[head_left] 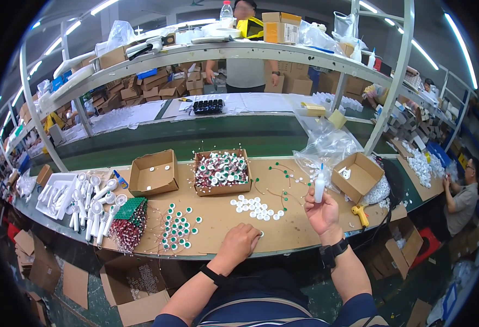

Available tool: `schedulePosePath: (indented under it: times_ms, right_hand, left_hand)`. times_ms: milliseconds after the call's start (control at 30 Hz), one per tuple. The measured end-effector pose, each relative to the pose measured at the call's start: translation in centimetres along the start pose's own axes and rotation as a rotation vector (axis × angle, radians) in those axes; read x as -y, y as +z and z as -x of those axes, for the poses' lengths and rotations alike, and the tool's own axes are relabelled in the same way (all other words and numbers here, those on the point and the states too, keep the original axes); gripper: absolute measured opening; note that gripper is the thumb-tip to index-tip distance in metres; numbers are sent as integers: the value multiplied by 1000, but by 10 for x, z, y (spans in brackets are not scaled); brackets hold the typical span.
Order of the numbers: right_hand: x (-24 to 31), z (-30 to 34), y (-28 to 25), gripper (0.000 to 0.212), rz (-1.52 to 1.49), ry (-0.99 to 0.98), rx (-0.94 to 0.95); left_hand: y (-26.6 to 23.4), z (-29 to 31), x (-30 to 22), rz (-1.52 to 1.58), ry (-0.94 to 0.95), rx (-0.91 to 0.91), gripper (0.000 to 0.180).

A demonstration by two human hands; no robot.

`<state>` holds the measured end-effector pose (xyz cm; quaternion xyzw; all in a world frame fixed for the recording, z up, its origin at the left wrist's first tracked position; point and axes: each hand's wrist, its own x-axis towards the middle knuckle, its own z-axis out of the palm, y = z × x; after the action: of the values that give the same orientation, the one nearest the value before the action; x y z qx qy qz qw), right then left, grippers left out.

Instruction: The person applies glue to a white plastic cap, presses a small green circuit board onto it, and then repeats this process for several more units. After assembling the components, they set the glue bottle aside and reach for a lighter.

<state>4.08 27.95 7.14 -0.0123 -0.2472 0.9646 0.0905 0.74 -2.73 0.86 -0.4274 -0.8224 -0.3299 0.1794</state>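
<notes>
My right hand (322,213) is raised over the bench, closed around a white squeeze bottle (319,188) with a thin blue-tipped nozzle pointing up. Low over the cardboard-covered bench, my left hand (239,243) has its fingers drawn together at a small white disc (261,234) near the front edge. Ahead of it lies a loose group of white discs (258,207). Further left are white discs with green centres and thin wires (176,229). Several green discs with wires (284,192) are strung out to the left of the bottle.
A cardboard box (223,182) is heaped with wired discs. Another box (153,175) holds a few white pieces. White handheld fans (95,207) and a white tray (59,193) stand left. At right are an open box (357,175) and a yellow glue gun (361,215). A person stands beyond the shelf.
</notes>
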Motion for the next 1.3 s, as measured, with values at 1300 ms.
schedulePosePath:
  times_ms: [1300]
  right_hand:
    - [-4, 0, -27, 33, 85, -28, -25]
  left_hand:
    - [4, -2, 2, 28, 11, 8, 5]
